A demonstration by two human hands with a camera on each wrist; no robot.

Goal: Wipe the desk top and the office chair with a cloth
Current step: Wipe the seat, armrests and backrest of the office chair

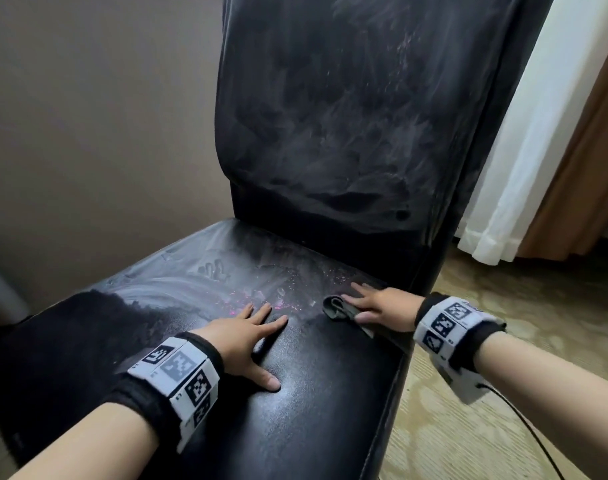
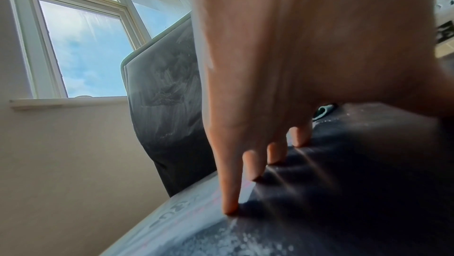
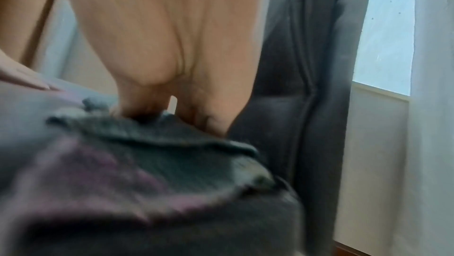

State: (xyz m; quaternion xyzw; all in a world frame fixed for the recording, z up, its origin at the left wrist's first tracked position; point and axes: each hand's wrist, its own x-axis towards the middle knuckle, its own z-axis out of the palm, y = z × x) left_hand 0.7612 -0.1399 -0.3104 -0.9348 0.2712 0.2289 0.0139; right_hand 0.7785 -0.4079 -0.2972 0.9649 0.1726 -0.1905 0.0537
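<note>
A black leather chair fills the head view, its seat (image 1: 313, 393) and backrest (image 1: 347, 116) streaked with whitish dust and a few pink specks. My left hand (image 1: 250, 337) lies flat on the middle of the seat, fingers spread and straight; the left wrist view shows its fingertips (image 2: 230, 207) touching the leather. My right hand (image 1: 375, 306) presses flat on a dark grey cloth (image 1: 340, 306) near the seat's right edge, close to the backrest. In the right wrist view the cloth (image 3: 172, 153) lies bunched under the palm (image 3: 172, 46). No desk is in view.
A beige wall (image 1: 88, 116) stands left of the chair. A white curtain (image 1: 538, 150) and a brown drape (image 1: 590, 185) hang at the right. Patterned carpet (image 1: 503, 393) lies beside the seat, with a black cable (image 1: 527, 431) trailing from my right wrist. A window (image 2: 86, 46) is behind the backrest.
</note>
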